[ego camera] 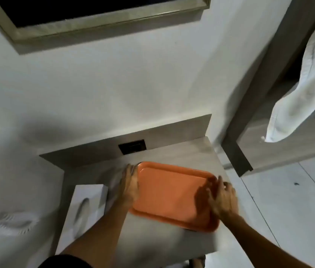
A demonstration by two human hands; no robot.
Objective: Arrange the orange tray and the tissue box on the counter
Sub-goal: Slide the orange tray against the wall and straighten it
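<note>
The orange tray [172, 194] lies flat on the surface [181, 153], left hand [130, 185] gripping its nine-o'clock rim, right hand [223, 200] open at three o'clock, the tissue box [84, 207] untouched beside it; squaring the tray likely comes next.

There is only one view, from the camera on my head. It looks forward and steeply down over my forearms onto the bench [172, 155], close enough that the bench fills the lower middle. The wall [114, 89] rises ahead, and the floor [298, 200] runs along the right.
</note>
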